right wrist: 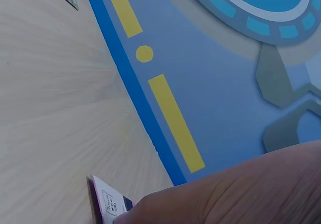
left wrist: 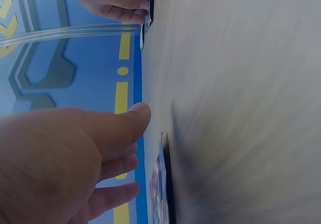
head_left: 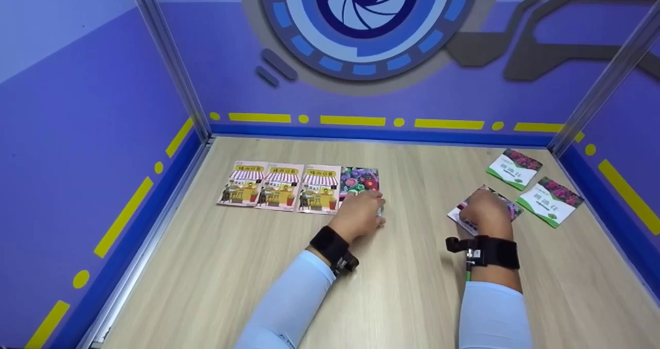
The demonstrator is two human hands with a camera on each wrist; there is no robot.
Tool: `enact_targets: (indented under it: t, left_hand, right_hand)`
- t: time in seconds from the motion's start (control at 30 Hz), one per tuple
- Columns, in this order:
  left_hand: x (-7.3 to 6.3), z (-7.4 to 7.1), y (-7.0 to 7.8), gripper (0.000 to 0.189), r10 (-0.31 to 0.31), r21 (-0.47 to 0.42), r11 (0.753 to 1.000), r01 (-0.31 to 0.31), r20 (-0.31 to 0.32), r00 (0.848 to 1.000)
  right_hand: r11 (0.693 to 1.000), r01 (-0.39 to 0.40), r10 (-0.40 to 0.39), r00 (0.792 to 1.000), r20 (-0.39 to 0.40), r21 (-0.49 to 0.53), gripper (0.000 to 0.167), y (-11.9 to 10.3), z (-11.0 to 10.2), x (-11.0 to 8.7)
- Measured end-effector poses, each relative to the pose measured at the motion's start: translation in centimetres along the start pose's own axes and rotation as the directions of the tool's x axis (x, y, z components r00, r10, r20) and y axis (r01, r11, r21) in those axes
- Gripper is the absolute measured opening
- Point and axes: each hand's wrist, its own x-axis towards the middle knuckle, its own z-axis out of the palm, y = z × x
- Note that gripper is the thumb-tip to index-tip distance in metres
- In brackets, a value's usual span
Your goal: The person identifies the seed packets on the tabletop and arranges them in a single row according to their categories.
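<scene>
My left hand (head_left: 359,212) hovers at the right end of a row, over a flat packet printed with colourful flowers (head_left: 360,179). In the left wrist view its thumb and fingers are parted, and this flower packet (left wrist: 158,191) lies just beyond them. Three pink packets with a striped shop awning (head_left: 318,189) continue the row to the left. At the right, my right hand (head_left: 487,212) holds another flower packet (head_left: 464,220), covering most of it. The right wrist view has the thumb on that packet's printed white corner (right wrist: 111,201); the other fingers are hidden there.
Two white-and-green packets with dark pink flowers, a farther one (head_left: 513,168) and a nearer one (head_left: 550,202), lie right of my right hand. A wooden tabletop (head_left: 402,287) carries everything. Blue printed panels (head_left: 356,99) close in its back and sides.
</scene>
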Motion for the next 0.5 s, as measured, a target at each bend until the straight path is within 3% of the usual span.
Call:
enact_targets:
  t: [0.13,0.3,0.5]
  left_hand:
    - [0.0,0.2,0.1,0.049,0.007,0.003,1.000,-0.007,-0.007,1.000]
    - [-0.1,0.3,0.0,0.047,0.011,0.015,1.000,-0.011,-0.018,1.000]
    - [-0.2,0.5,-0.1,0.042,0.031,0.042,0.999,-0.029,-0.036,0.999]
  right_hand:
    - [0.998,0.062,-0.063,0.997,-0.038,-0.024,0.037,-0.5,0.4,0.3]
    - [0.982,0.191,-0.189,0.978,-0.090,0.009,0.014,-2.0,1.5,0.9]
    - [0.942,0.332,-0.325,0.940,-0.108,0.056,0.035,-4.5,3.3,1.3]
